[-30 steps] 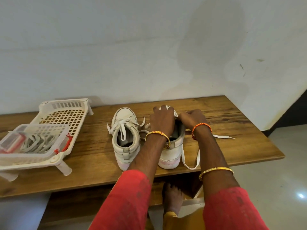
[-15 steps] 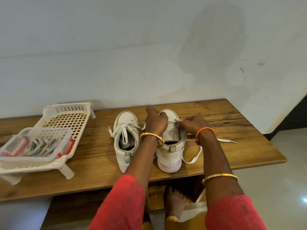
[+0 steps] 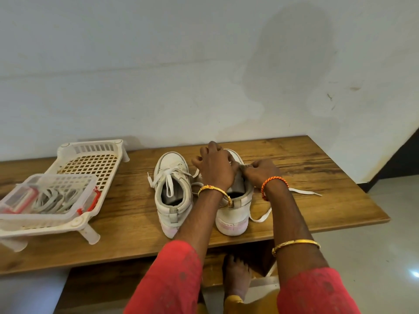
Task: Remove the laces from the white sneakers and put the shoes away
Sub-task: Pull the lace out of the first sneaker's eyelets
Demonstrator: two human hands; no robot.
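Wooden table (image 3: 127, 214) against a stained pale wall (image 3: 181, 64); grey floor at 4 o'clock.

Two white sneakers stand side by side near table centre, heels toward the person, toes toward the wall. Left sneaker (image 3: 173, 196), at about 11 o'clock from the near edge: fully laced, its lace (image 3: 169, 180) tied loosely, ends trailing over the tongue and off the left side. Right sneaker (image 3: 233, 211), just beside it at 12 o'clock: both hands work over its upper.

Left hand (image 3: 215, 168): lies over the right sneaker's tongue and toe, fingers curled downward; what they grip is hidden under the hand. Right hand (image 3: 263, 173): fingers bent, tips pinched together at the shoe's right eyelet row; the pinch seems to be on the loose lace (image 3: 303, 191), though the contact is too small to confirm. That lace trails onto the table toward 3 o'clock and loops back beside the heel.

White plastic rack (image 3: 90, 164) at 9 o'clock, carrying a clear lidded box (image 3: 47, 196) with white coiled strips inside.

Gold bangles, orange wrist thread, red sleeves; bare foot below the table edge.
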